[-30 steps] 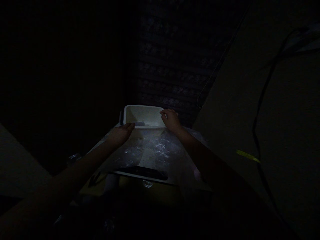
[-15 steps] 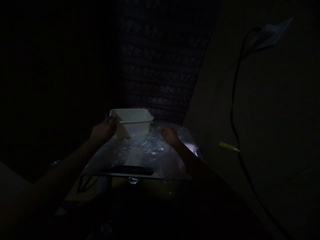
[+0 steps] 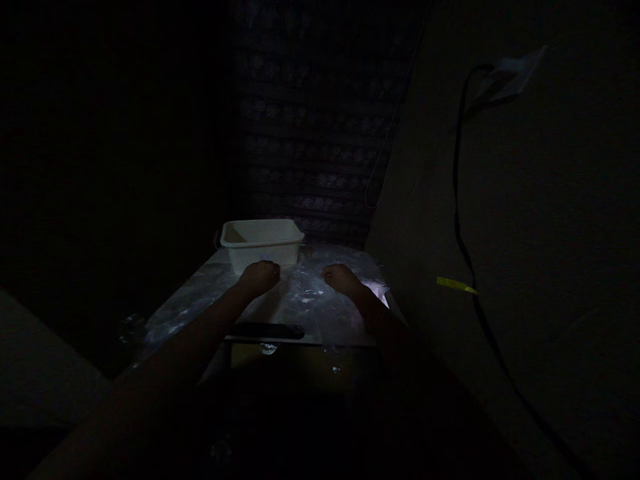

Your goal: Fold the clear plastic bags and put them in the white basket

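The scene is very dim. Clear plastic film (image 3: 310, 300) lies over a small table, shiny and wrinkled in places. My left hand (image 3: 260, 277) is closed above the film, just in front of a pale rectangular plastic tub (image 3: 263, 250). To the right, my right hand (image 3: 341, 277) is also closed, low over the film. What either hand has between its fingers, if anything, is too dark to see. A dark, long object (image 3: 270, 331) lies along the table's near edge, partly behind my left forearm.
On the right wall (image 3: 525, 220) a black cable (image 3: 456, 187) with a yellow tag (image 3: 455, 285) hangs from a pale plate (image 3: 513, 73). A patterned dark surface (image 3: 310, 133) stands behind the table. Bits of shiny film (image 3: 133, 327) hang past the left edge.
My left hand has come away from the tub's left side, moving right and in front of it. The film now lies flatter. My right hand has shifted only slightly.
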`<state>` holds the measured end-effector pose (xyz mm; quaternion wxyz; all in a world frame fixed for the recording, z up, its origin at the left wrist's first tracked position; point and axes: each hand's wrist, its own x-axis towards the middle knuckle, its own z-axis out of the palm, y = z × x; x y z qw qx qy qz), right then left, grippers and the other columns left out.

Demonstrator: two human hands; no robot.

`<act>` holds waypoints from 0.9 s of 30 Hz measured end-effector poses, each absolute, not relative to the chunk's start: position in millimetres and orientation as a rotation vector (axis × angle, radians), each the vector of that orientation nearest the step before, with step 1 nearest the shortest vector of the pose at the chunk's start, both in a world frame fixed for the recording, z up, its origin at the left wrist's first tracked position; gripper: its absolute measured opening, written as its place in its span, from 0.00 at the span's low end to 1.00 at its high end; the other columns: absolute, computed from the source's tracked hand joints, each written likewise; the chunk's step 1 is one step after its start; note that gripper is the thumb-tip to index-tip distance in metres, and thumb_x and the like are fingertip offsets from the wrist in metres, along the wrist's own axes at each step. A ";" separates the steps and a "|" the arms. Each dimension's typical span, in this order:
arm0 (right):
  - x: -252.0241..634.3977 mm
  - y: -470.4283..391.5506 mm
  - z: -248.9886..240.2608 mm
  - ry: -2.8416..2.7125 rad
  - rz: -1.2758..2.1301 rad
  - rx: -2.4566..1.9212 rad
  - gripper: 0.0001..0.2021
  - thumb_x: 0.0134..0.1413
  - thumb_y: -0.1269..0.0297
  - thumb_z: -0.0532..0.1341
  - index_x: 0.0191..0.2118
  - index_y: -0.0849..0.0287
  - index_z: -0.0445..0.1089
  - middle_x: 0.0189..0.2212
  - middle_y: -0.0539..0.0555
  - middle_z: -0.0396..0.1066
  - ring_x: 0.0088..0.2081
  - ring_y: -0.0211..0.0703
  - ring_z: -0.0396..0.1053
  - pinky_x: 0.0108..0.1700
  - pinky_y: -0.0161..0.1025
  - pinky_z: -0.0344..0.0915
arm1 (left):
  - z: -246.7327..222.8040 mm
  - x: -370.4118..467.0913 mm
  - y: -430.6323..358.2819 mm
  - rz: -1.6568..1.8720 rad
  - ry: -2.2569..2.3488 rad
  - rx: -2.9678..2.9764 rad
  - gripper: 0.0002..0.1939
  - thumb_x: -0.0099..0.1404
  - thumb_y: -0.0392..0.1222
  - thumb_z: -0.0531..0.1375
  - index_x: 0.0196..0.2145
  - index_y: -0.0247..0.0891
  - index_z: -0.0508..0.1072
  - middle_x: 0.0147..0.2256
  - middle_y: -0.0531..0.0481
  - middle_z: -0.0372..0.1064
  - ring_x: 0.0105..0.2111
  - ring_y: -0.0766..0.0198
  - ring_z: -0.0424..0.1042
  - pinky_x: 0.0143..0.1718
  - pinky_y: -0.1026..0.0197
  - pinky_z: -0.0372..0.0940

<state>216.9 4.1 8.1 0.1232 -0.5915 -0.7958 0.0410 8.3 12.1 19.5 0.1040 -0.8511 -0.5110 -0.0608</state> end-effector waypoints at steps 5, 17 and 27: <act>215.6 -8.3 10.2 -2.764 0.229 -1.726 0.09 0.36 0.68 0.56 0.28 0.63 0.68 0.30 0.54 0.68 0.31 0.37 0.64 0.29 0.29 0.56 | 16.7 44.0 13.1 -0.201 -1.445 -2.558 0.14 0.52 0.39 0.44 0.27 0.35 0.68 0.30 0.43 0.66 0.30 0.60 0.65 0.26 0.63 0.57; 218.6 -10.3 -6.1 -2.751 0.009 -1.686 0.11 0.38 0.61 0.55 0.27 0.62 0.67 0.30 0.56 0.66 0.31 0.39 0.62 0.28 0.32 0.54 | 9.0 47.4 17.3 -0.203 -1.336 -2.715 0.14 0.52 0.39 0.44 0.25 0.34 0.68 0.28 0.42 0.67 0.29 0.60 0.66 0.25 0.63 0.56; 214.6 0.3 9.3 -1.964 0.458 -1.461 0.06 0.37 0.70 0.53 0.22 0.65 0.66 0.16 0.48 0.61 0.20 0.31 0.57 0.22 0.29 0.52 | 10.7 44.1 12.7 -0.522 -1.436 -3.071 0.21 0.46 0.30 0.47 0.40 0.32 0.62 0.34 0.45 0.66 0.30 0.66 0.65 0.31 0.65 0.58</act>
